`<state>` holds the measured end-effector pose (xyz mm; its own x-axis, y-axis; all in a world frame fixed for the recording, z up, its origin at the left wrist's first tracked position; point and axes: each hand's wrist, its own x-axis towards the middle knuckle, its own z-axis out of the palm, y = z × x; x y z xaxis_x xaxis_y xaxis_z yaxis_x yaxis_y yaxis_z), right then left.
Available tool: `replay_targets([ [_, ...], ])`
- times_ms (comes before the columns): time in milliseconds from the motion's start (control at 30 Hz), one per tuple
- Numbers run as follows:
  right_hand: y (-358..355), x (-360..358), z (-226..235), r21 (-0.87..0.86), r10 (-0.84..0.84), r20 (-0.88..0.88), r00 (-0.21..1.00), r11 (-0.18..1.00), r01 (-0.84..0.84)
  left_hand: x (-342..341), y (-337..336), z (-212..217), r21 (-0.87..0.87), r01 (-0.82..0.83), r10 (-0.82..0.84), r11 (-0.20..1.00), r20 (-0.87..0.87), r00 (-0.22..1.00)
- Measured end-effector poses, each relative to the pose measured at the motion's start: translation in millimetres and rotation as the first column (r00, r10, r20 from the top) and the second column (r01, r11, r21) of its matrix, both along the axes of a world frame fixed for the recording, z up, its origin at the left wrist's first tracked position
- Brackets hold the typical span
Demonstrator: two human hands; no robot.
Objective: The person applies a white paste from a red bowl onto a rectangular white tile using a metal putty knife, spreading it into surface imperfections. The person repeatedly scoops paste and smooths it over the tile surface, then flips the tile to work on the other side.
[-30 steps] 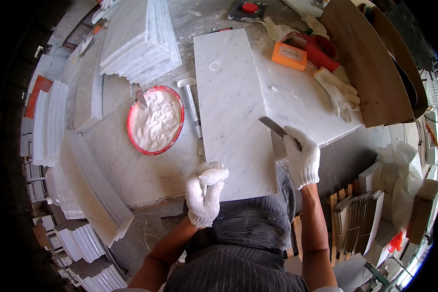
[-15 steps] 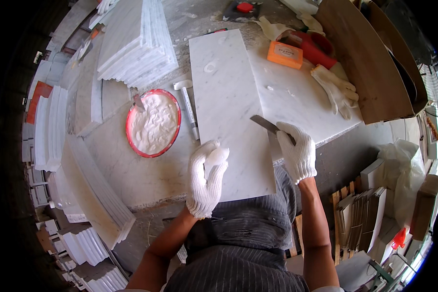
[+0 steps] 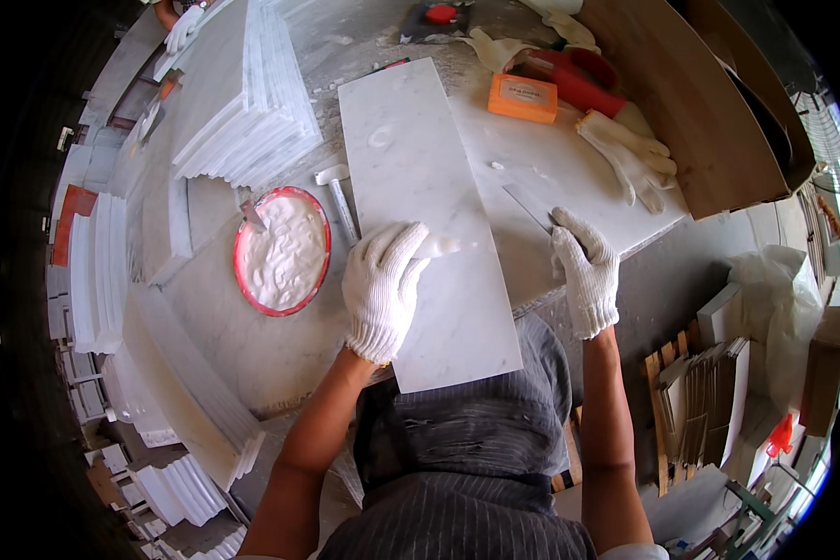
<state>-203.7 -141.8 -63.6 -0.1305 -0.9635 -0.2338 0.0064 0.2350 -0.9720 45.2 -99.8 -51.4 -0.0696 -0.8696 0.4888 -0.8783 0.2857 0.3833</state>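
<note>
A long white marble slab (image 3: 420,177) with faint grey veins lies before me, its near end over the table's edge. My left hand (image 3: 383,289), in a white knit glove, is closed round a small white bottle (image 3: 436,246) with a narrow tip, low above the slab. Most of the bottle is hidden in the glove. To the right of the slab, my gloved right hand (image 3: 588,275) grips a thin flat scraper (image 3: 530,207), its blade pointing away and to the left. A red-rimmed bowl of white paste (image 3: 285,252) stands left of the slab, with a metal blade (image 3: 253,217) at its rim.
A white marker (image 3: 343,210) lies between bowl and slab. Stacked marble slabs (image 3: 243,103) stand at the far left. Right of the slab are an orange box (image 3: 523,99), a tape dispenser (image 3: 583,79), loose gloves (image 3: 630,159) and a cardboard box (image 3: 691,112). Another person's gloved hand (image 3: 185,30) shows far left.
My left hand has moved up over the slab and turned, so the bottle's tip points right. My right hand has drawn the scraper away from the slab to its right.
</note>
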Motion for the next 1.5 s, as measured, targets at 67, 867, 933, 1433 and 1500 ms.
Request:
replay_targets([
  [67,0.8,-1.8,-3.7,-0.005,0.013,0.025,1.000,1.000,-0.013,0.7,-3.0,-2.6,0.004,-0.001,0.001,1.000,0.040,0.999],
  [867,2.0,-13.2,-9.7,0.013,-0.004,0.113,0.994,1.000,0.002,-4.9,-10.4,-7.4,-0.057,0.035,-0.014,0.998,0.339,0.941],
  [933,2.6,-13.4,-9.5,0.017,-0.002,0.122,0.993,1.000,0.000,-4.9,-10.8,-8.0,-0.062,0.042,-0.018,0.997,0.348,0.937],
  [1433,3.1,-12.5,-8.2,0.018,-0.001,0.124,0.992,1.000,-0.001,-7.1,-13.4,-8.4,-0.051,0.074,-0.048,0.996,0.387,0.921],
  [1500,3.2,-12.3,-8.1,0.015,-0.004,0.126,0.992,1.000,0.002,-7.1,-13.0,-8.7,-0.063,0.072,-0.042,0.995,0.394,0.918],
])
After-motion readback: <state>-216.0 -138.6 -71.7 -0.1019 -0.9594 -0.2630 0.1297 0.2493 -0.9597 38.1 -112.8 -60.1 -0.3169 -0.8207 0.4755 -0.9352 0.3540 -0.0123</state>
